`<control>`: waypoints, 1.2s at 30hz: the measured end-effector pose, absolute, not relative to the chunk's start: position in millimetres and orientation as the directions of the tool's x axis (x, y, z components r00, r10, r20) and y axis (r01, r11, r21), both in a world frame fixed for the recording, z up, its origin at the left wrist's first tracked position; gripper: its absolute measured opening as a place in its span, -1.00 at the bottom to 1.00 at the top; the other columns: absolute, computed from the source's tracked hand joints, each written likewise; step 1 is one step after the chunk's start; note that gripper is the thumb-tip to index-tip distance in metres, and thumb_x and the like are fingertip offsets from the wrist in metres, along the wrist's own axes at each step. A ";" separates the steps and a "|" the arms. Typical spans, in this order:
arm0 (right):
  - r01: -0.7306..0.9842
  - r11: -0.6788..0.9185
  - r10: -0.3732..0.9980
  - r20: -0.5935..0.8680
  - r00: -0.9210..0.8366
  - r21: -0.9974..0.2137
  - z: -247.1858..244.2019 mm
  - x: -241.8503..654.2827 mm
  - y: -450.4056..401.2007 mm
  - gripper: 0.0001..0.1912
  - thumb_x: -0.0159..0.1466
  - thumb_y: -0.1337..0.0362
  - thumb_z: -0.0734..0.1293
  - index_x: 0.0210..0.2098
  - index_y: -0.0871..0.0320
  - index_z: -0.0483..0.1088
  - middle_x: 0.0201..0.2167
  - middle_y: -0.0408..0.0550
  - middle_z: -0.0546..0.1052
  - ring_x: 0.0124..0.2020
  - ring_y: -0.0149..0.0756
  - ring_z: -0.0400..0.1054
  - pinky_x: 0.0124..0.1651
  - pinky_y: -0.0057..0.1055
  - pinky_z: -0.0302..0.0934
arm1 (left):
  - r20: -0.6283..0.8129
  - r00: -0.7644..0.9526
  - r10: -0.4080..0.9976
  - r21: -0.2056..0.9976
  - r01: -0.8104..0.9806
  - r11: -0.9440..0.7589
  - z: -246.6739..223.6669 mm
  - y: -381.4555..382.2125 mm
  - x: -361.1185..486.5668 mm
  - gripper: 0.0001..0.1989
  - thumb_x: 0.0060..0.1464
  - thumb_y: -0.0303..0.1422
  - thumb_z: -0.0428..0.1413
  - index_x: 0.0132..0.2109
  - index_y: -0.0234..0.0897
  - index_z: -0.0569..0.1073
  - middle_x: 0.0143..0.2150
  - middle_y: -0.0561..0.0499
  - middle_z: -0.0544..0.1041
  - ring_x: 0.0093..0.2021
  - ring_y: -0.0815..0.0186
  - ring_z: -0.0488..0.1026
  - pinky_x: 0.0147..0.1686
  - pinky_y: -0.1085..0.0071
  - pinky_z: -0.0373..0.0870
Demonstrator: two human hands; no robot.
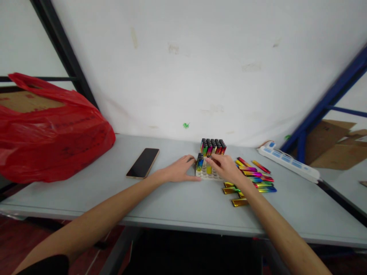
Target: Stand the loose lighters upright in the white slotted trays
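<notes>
A white tray with round holes point(204, 176) lies on the grey table, with a few blue-and-yellow lighters point(200, 163) upright at its left end. My left hand point(181, 170) rests at the tray's left side, thumb and fingers apart, holding nothing. My right hand point(223, 166) pinches the top of an upright yellow lighter point(209, 167) over the tray and hides the tray's right part. Behind the tray stands a block of several colourful lighters with black tops point(213, 146). Loose shiny lighters point(258, 179) lie in a pile to the right of my right hand.
A black phone point(143, 163) lies left of my left hand. At the far left sits a red plastic bag point(54, 133) with a carton inside. A white power strip point(289, 163) runs along the right, near a blue frame point(301, 147) and a cardboard box point(329, 147).
</notes>
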State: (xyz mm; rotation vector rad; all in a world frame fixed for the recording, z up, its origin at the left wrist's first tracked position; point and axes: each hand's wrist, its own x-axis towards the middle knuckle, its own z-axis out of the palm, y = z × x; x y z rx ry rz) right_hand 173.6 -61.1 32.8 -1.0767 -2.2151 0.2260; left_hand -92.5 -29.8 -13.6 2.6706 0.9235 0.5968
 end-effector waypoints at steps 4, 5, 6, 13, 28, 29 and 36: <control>0.632 0.618 0.784 0.422 -0.454 -0.468 28.3 172.7 -61.9 -0.44 0.63 -0.13 0.17 -0.40 0.05 0.32 -0.47 -0.07 0.57 -0.43 -0.24 0.43 -0.28 -0.36 0.15 | 0.288 0.716 0.636 0.357 0.536 -0.765 -13.3 -30.0 -92.1 -0.16 0.28 0.31 0.25 0.36 -0.27 0.43 0.36 -0.32 0.47 0.39 -0.17 0.43 0.45 -0.05 0.37; 0.630 0.619 0.784 0.405 -0.470 -0.469 26.9 172.5 -61.8 -0.45 0.63 -0.12 0.19 -0.38 0.07 0.37 -0.43 -0.05 0.62 -0.41 -0.23 0.46 -0.27 -0.36 0.16 | 0.286 0.716 0.637 0.357 0.537 -0.764 -13.3 -30.1 -92.1 -0.16 0.28 0.31 0.25 0.36 -0.27 0.43 0.37 -0.33 0.47 0.39 -0.17 0.43 0.45 -0.04 0.38; 0.632 0.625 0.780 0.385 -0.492 -0.458 25.6 172.2 -61.7 -0.47 0.63 -0.10 0.21 -0.35 0.08 0.41 -0.41 -0.04 0.64 -0.39 -0.22 0.47 -0.26 -0.36 0.17 | 0.285 0.716 0.638 0.358 0.538 -0.763 -13.3 -30.2 -92.2 -0.16 0.28 0.30 0.25 0.36 -0.27 0.43 0.36 -0.33 0.47 0.39 -0.17 0.43 0.45 -0.04 0.38; 0.733 0.649 0.757 0.268 -0.596 -0.202 23.0 160.4 -64.5 -0.65 0.63 0.04 0.32 -0.17 0.14 0.52 -0.23 0.06 0.68 -0.29 -0.20 0.50 -0.23 -0.37 0.16 | 0.305 0.717 0.627 0.377 0.514 -0.771 -12.5 -30.6 -93.4 -0.24 0.27 0.29 0.26 0.28 -0.22 0.47 0.30 -0.28 0.51 0.34 -0.15 0.46 0.42 -0.06 0.40; 0.935 0.201 0.945 0.310 -0.106 -0.292 47.6 284.8 -39.3 -0.45 0.60 -0.07 0.13 -0.30 0.08 0.55 -0.31 0.08 0.70 -0.24 -0.07 0.57 -0.14 -0.27 0.30 | 0.276 0.710 0.648 0.357 0.550 -0.755 -11.0 -31.3 -93.3 -0.14 0.27 0.33 0.21 0.35 -0.28 0.44 0.38 -0.34 0.47 0.39 -0.16 0.44 0.45 -0.03 0.37; 0.941 0.178 0.957 0.272 -0.098 -0.287 47.8 298.5 -37.2 -0.51 0.56 -0.05 0.20 -0.28 0.10 0.58 -0.30 0.10 0.71 -0.25 -0.07 0.58 -0.13 -0.26 0.33 | 0.273 0.711 0.648 0.357 0.551 -0.754 -10.8 -31.4 -93.2 -0.14 0.27 0.33 0.21 0.35 -0.29 0.43 0.38 -0.34 0.47 0.39 -0.16 0.44 0.45 -0.02 0.37; 0.921 0.071 0.995 -0.041 -0.093 -0.383 50.6 363.2 -42.8 -0.63 0.20 -0.09 0.57 -0.18 0.05 0.73 -0.16 0.08 0.78 -0.12 0.05 0.69 -0.09 -0.20 0.51 | 0.267 0.712 0.649 0.350 0.556 -0.754 -9.9 -32.5 -93.2 -0.16 0.28 0.32 0.22 0.34 -0.29 0.45 0.36 -0.33 0.47 0.38 -0.16 0.45 0.45 -0.01 0.37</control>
